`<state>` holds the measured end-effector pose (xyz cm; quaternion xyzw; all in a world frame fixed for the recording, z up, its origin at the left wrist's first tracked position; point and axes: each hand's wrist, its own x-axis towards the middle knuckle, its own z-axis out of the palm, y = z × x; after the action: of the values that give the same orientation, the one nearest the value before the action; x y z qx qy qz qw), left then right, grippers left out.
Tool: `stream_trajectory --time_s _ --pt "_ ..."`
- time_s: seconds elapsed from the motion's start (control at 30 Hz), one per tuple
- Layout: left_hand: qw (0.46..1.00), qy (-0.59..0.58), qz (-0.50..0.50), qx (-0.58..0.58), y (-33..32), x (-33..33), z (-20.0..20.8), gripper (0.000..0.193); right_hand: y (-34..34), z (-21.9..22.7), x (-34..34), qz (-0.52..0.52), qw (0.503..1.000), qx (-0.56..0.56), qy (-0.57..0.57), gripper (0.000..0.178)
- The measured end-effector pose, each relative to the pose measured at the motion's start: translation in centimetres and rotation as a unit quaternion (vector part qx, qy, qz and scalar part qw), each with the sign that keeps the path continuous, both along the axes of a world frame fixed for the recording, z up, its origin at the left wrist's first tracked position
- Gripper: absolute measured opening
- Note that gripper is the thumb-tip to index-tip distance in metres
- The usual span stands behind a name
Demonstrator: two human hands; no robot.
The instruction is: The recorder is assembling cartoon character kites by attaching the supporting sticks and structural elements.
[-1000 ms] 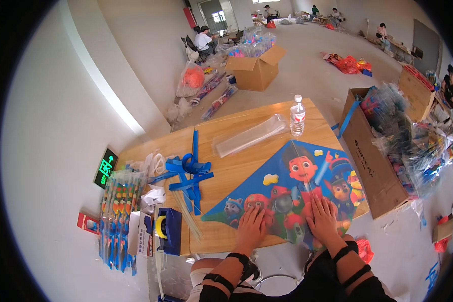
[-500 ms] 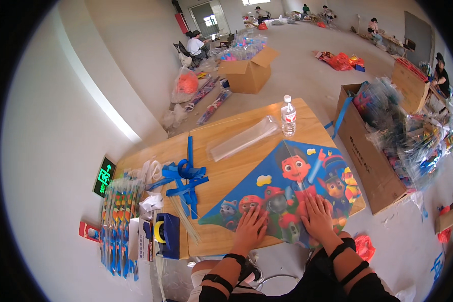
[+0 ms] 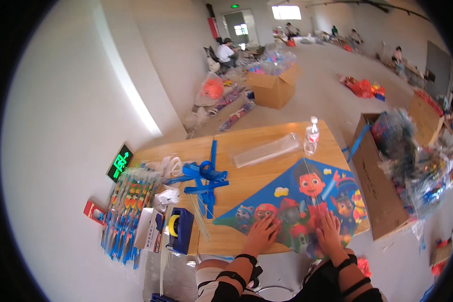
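Observation:
A kite (image 3: 292, 201) printed with cartoon characters on blue is spread over the near right part of the wooden table (image 3: 267, 143), its lower edge reaching past the table's near edge. My left hand (image 3: 263, 232) lies flat on its lower left part, fingers stretched out. On the lower right part rests my right hand (image 3: 329, 232), also flat with the fingers apart. Neither hand grips anything. Beyond the kite lie a clear plastic sleeve (image 3: 267, 150) and an upright water bottle (image 3: 311, 137). Blue ribbon strips (image 3: 206, 176) lie to its left, near thin pale sticks (image 3: 199, 216).
A blue tape dispenser (image 3: 182, 231) and a small box (image 3: 148, 229) stand at the table's left end, beside packaged kites (image 3: 128, 216). Right of the table is a large carton (image 3: 380, 186) full of plastic-wrapped goods. Another carton (image 3: 272, 89) stands beyond. Several people sit farther off.
The whole scene has shifted right and down in the picture as my head turned. Both hands stay flat on the kite, in nearly the same places.

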<state>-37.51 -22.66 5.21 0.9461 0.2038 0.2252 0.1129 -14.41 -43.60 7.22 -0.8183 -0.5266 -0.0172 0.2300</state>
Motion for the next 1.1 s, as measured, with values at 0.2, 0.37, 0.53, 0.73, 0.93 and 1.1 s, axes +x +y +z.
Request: stream_trajectory --time_s 0.2,0.37,0.53,0.73,0.93,1.1 --pt "0.996 0.013 0.003 -0.084 0.4 -1.2 -1.0 0.049 -7.2 2.5 -2.0 0.011 0.946 0.174 0.272 0.041" --pt "0.874 -0.256 0.011 -0.413 2.3 -1.4 0.0 0.049 -13.2 2.8 -3.9 -0.019 0.951 0.132 0.279 0.03" --pt "0.881 -0.244 0.329 -0.238 5.2 -9.9 3.8 0.032 -15.1 1.4 -7.3 -0.067 0.907 0.255 0.328 0.022" --pt "0.847 0.06 0.471 -0.238 6.5 -19.1 4.5 0.03 -14.4 1.9 -7.9 -0.008 0.967 0.136 0.214 0.017" --pt "0.833 0.046 0.49 -0.252 7.5 -19.6 1.4 0.035 -13.3 1.9 -7.6 0.01 0.976 0.157 0.15 0.014" --pt "0.812 -0.035 0.49 -0.316 8.7 -20.5 -1.1 0.045 -13.7 1.8 -7.3 -0.004 0.978 0.156 0.139 0.013"
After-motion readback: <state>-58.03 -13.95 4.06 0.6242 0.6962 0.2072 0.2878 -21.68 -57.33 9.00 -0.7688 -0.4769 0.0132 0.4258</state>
